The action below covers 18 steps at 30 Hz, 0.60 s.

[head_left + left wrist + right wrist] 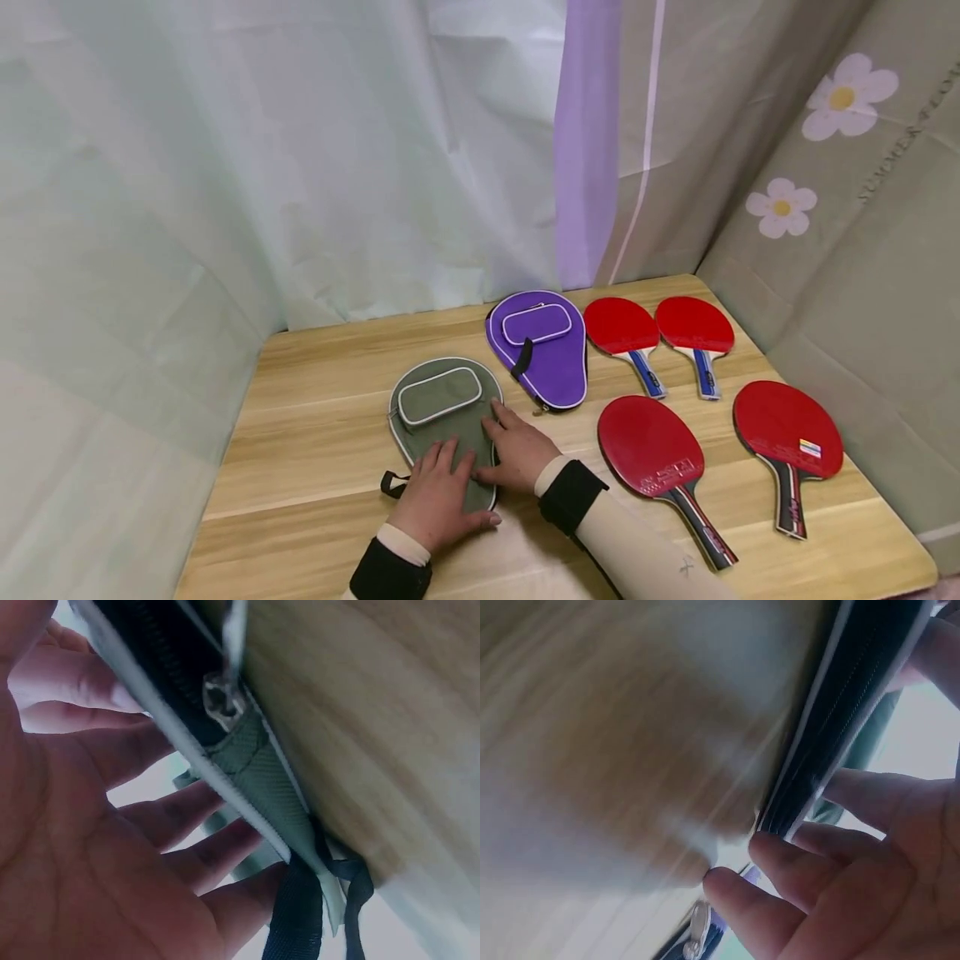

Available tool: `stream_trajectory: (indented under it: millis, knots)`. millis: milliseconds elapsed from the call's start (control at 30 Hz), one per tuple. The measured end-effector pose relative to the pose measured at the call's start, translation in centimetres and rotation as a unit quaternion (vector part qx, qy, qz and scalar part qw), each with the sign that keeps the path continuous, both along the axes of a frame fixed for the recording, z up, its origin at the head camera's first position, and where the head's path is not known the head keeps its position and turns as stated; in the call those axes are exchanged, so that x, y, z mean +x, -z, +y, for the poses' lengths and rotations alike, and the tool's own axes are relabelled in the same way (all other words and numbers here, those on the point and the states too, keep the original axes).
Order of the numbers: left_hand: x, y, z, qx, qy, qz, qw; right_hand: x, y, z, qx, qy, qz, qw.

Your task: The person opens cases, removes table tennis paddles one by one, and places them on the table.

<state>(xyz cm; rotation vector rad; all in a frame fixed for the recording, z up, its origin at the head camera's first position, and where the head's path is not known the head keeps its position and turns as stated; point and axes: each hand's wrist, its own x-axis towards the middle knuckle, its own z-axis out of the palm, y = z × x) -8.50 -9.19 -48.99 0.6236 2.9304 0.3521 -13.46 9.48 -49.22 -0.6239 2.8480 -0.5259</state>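
Note:
A grey-green table tennis bat case [468, 425] with white piping and a small front pocket [440, 396] lies flat on the wooden table. My left hand [438, 500] rests on its lower part, fingers extended over the fabric. On its right edge lies my right hand [520, 450], fingertips touching the cover. In the left wrist view the case's side shows a dark zip with a metal zip pull [223, 701] and a black strap [296, 915]. The right wrist view shows the dark zipped edge [840, 712] beside my fingers.
A purple bat case [562, 367] lies behind my right hand. To the right are two red bats with blue handles [621, 325] [693, 325] and two larger red bats with black handles [651, 446] [787, 425]. Curtains [375, 167] hang around the table [315, 433].

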Motion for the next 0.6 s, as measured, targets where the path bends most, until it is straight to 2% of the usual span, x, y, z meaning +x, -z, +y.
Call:
stream_trajectory:
  millis: [133,267,600]
  knots:
    - [-0.5,0.3,0.1,-0.013,0.001,0.007,0.9999,0.2,-0.5,0.9,-0.026,0.019,0.001,0.999]
    - [-1.6,0.1,0.1,-0.017,-0.004,0.014,0.9998,0.3,-0.7,2.0,-0.034,0.043,0.0,0.998]
    - [-5.6,0.5,-0.6,-0.027,-0.009,0.02,0.9994,0.9,0.4,3.9,-0.016,0.056,-0.017,0.998]
